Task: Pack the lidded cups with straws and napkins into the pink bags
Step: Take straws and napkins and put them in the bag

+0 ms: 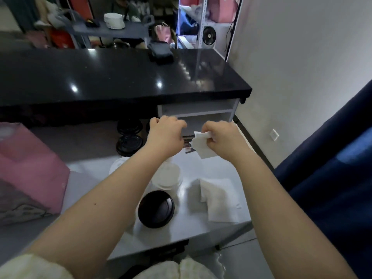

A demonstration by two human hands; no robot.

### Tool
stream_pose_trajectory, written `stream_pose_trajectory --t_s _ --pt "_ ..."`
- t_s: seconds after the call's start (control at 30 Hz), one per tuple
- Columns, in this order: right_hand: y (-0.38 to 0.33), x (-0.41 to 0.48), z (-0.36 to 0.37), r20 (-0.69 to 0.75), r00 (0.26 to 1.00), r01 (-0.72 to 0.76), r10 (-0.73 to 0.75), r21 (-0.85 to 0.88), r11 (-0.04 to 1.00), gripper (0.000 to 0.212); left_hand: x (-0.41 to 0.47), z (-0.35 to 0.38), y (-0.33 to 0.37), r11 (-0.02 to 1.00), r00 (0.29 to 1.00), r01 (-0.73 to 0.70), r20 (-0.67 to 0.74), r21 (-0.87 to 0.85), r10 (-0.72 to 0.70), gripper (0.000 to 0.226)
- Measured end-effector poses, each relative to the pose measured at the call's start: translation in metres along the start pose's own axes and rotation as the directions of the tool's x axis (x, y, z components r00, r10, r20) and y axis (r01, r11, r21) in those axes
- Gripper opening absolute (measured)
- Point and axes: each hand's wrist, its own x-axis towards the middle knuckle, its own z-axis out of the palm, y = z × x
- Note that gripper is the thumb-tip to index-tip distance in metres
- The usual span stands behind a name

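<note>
My right hand (223, 135) pinches a white napkin (202, 147) above the far part of the white table (193, 224). My left hand (167, 131) is curled just left of it, over thin dark sticks (188, 146) that look like straws; whether it grips any is hidden. A white cup with a black lid (156, 208) stands near the front edge under my left forearm. Behind it stand white cups (168, 176), partly hidden by the arm. Loose napkins (218, 198) lie to the right of the cups. A pink bag (30, 168) lies at the left.
Stacks of black lids (129, 137) sit at the table's far side. Beyond is a glossy black counter (112, 77) with a black object (161, 52) on it. A dark blue curtain (332, 168) hangs at the right. Shelves and a fan stand in the background.
</note>
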Motion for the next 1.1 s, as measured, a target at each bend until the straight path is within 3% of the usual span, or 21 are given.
stream_pose_trajectory --t_s 0.3,0.67,0.83,1.0,1.1 --pt "-0.107 0.062 -0.01 -0.205 0.933 0.311 -0.295 0.047 0.949 0.026 -0.036 -0.075 -0.101 0.974 0.95 0.225 -0.219 -0.016 -0.223 0.043" --pt "-0.276 0.098 0.005 -0.377 0.778 0.579 -0.502 0.122 0.806 0.024 -0.16 -0.128 -0.231 0.871 0.795 0.49 -0.402 -0.013 -0.453 0.041" --pt "-0.35 0.105 -0.001 -0.543 0.724 0.626 -0.426 0.255 0.737 0.025 -0.219 -0.145 -0.295 0.825 0.754 0.565 -0.408 0.0 -0.516 0.044" --pt "-0.435 0.097 0.021 -0.526 0.689 0.683 -0.499 0.24 0.69 0.027 -0.273 -0.136 -0.356 0.796 0.756 0.605 -0.338 0.031 -0.561 0.039" --pt "-0.473 0.09 0.05 -0.481 0.708 0.674 -0.517 0.242 0.698 0.027 -0.293 -0.132 -0.39 0.798 0.763 0.603 -0.313 0.028 -0.566 0.033"
